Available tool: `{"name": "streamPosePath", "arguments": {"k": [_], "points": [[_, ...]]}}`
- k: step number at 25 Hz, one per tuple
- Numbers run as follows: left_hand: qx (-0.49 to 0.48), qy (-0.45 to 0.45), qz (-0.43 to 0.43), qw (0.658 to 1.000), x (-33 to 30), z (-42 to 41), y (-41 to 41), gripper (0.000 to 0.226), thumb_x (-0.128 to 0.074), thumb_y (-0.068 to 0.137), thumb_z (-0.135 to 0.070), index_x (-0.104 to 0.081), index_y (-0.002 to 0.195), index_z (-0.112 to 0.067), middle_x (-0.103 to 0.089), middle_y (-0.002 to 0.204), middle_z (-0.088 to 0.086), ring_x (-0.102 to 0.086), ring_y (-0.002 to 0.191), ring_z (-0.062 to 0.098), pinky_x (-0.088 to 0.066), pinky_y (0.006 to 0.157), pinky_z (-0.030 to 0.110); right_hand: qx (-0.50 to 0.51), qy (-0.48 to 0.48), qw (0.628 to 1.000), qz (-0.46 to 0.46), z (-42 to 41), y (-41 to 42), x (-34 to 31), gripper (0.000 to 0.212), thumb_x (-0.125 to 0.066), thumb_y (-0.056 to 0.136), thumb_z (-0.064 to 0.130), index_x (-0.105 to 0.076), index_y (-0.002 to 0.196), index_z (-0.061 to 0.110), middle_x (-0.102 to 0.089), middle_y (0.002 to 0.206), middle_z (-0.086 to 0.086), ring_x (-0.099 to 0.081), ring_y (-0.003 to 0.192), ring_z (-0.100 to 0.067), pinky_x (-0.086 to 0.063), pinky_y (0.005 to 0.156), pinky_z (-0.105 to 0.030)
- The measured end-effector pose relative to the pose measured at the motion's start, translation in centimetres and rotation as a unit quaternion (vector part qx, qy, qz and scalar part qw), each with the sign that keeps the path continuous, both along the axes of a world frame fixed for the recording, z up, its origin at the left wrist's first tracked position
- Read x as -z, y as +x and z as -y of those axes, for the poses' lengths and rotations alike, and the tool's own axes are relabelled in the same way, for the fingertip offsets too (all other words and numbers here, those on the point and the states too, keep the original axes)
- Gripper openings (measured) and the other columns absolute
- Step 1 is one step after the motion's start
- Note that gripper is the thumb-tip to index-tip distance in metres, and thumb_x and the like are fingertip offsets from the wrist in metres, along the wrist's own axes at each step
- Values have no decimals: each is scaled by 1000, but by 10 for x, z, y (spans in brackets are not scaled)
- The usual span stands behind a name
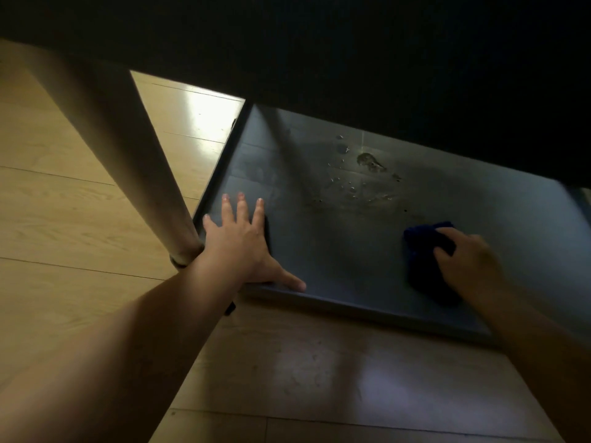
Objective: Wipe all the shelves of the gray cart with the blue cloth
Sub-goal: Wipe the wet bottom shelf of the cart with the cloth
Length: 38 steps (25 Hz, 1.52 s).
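Landmark for this report: the low gray metal cart shelf with a raised lip (367, 310), close above the pale wood-plank floor (64, 203).

Nearest me, at the shelf's front-left corner, I see the left hand (238, 247) pressed flat on the shelf surface, its fingers (242, 206) spread apart and gripping nothing, thumb lying along the front lip. I judge it is bracing the cart.

Toward the front right of the shelf, the right hand (470, 263) bears down on the bunched dark blue cloth (425, 266). The fingers are curled together over the top of the cloth, which lies under and ahead of them, touching the shelf, its bulk showing to the left of the knuckles. The view is blurred there.

Farther back, at the shelf's middle rear, water droplets and a dull smear (367, 161) remain well apart from the cloth. I judge this shelf only partly wiped.

Above the shelf, a dark panel (351, 43) blocks the view; I cannot tell the state of the other shelves.
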<state>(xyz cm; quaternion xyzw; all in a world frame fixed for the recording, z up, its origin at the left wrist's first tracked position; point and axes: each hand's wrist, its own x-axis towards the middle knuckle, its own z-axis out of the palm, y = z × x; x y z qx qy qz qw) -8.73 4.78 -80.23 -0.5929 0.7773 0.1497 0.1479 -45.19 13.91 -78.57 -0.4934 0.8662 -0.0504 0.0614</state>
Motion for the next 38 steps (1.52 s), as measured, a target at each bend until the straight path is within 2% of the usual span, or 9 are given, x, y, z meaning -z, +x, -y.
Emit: {"name": "streamPosePath", "arguments": {"k": [6, 8, 11, 17, 23, 27, 31, 34, 38], "points": [[-25, 27, -24, 999, 4, 16, -1, 192, -56, 15, -110, 32, 156, -14, 30, 168, 20, 28, 153, 44, 9, 124, 64, -200, -178, 961, 70, 73, 155, -14, 37, -60, 88, 28, -59, 125, 32, -57, 112, -13, -58, 95, -27, -41, 77, -31], [-27, 28, -19, 999, 7, 17, 0, 185, -54, 23, -111, 31, 156, -14, 30, 167, 21, 28, 154, 44, 12, 123, 63, -265, -158, 945, 107, 97, 219, -5, 35, -52, 90, 35, -56, 125, 37, -53, 115, -10, -53, 96, -26, -45, 78, -35], [-19, -7, -24, 1000, 9, 13, 0, 166, -56, 47, -106, 22, 160, -12, 18, 171, 22, 25, 155, 43, 12, 125, 63, -259, -84, 959, 79, 121, 256, 11, 33, -47, 95, 37, -58, 126, 32, -51, 122, -14, -50, 104, -35, -45, 88, -45], [-37, 6, -47, 998, 8, 11, 2, 198, -37, 0, -113, 27, 158, -13, 30, 169, 14, 28, 154, 39, 12, 124, 57, -208, -86, 974, 27, 115, 169, 19, 36, -61, 88, 31, -63, 123, 28, -55, 115, -20, -52, 103, -41, -48, 87, -42], [-28, 3, -42, 999, 9, 10, 1, 194, -44, 8, -115, 30, 157, -14, 31, 169, 14, 27, 155, 39, 11, 124, 56, 55, -18, 997, -44, 39, -28, 6, 41, -59, 92, 26, -57, 133, 21, -57, 118, -30, -56, 104, -48, -49, 91, -52], [-30, -3, -47, 998, 11, 12, 2, 197, -35, 1, -115, 30, 157, -13, 30, 169, 15, 27, 155, 40, 10, 124, 58, 95, 16, 995, -23, 1, -73, -8, 45, -55, 96, 21, -48, 141, 18, -60, 126, -26, -59, 106, -43, -50, 90, -48], [-31, 5, -39, 999, 7, 12, 0, 195, -44, 7, -114, 30, 157, -13, 30, 169, 16, 27, 154, 41, 9, 125, 58, 34, -112, 991, 58, 42, -11, -17, 42, -63, 90, 15, -60, 131, 19, -66, 123, -19, -62, 109, -38, -48, 94, -45], [-31, 5, -42, 999, 9, 12, 0, 195, -42, 6, -113, 30, 156, -13, 29, 169, 15, 27, 154, 41, 10, 124, 58, -117, -214, 965, 93, 91, 86, -17, 39, -66, 85, 15, -66, 123, 22, -67, 115, -15, -63, 103, -35, -49, 88, -43], [-27, -6, -37, 999, 15, 15, 3, 185, -54, 23, -111, 30, 156, -13, 29, 169, 15, 26, 155, 41, 10, 123, 58, -233, -118, 962, 86, 155, 206, 2, 43, -54, 86, 44, -57, 128, 34, -58, 120, -14, -56, 107, -36, -48, 91, -44]]}}
